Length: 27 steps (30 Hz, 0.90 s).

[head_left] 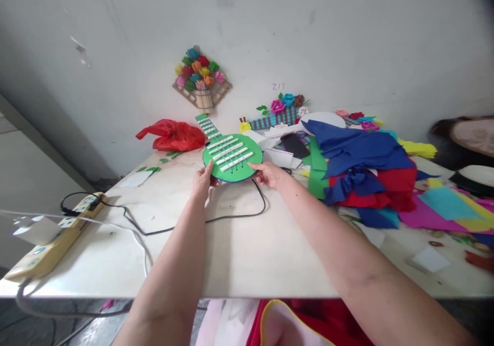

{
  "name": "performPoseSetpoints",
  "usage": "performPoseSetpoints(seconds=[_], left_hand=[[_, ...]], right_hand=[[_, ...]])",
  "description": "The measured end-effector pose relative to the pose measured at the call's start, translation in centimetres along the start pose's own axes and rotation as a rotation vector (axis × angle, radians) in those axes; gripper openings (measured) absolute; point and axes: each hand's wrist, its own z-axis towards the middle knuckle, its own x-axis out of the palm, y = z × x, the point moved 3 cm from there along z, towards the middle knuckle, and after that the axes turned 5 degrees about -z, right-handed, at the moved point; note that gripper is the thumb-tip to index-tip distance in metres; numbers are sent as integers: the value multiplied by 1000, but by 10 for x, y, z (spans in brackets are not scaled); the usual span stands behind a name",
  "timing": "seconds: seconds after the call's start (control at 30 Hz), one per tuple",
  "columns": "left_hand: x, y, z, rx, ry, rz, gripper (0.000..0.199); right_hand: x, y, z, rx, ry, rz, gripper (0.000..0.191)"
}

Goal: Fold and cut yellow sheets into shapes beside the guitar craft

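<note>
Both hands are on a green paper guitar craft (231, 158) at the far side of the white counter (239, 253), near the wall. Left hand (203, 179) pinches the lower-left edge of the round green body, thumb on top; right hand (269, 173) grips the right edge, fingers curled under. Body is tilted up toward the camera, with white paper strips and dark strings laid across its face; the green neck (205, 123) with white frets points up-left toward the wall. A black cable (231, 216) loops on the counter just below the craft and runs left to a yellow power strip (57, 238) at the counter's left edge. Red plastic bag (172, 135) sits left of the neck. Pile of coloured paper and fabric, blue (355, 148), red, yellow and magenta, fills the right side. Black phone (294, 144) lies just right of the craft. Paper-flower basket decoration (200, 78) hangs on the wall above.
</note>
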Motion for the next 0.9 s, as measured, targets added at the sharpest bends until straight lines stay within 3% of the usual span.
performPoseSetpoints(seconds=[0.13, 0.3, 0.47, 0.6, 0.73, 0.9], left_hand=[[-3, -1, 0, -6, -34, -74, 44], [-2, -1, 4, -17, -77, -109, 50], [1, -11, 3, -6, -96, -444, 70], [-1, -24, -3, 80, -4, -663, 77], [-5, -30, -6, 194, 16, -688, 76], [-2, -32, -6, 191, 21, -703, 71]], right_hand=[[4, 3, -1, -45, 37, -120, 29], [18, 19, -9, -321, -136, -341, 35], [42, 35, -33, -658, -526, -1140, 39], [53, 27, -40, -805, -510, -1616, 25], [51, 18, -38, -829, -476, -1727, 24], [47, 20, -39, -769, -548, -1681, 22]])
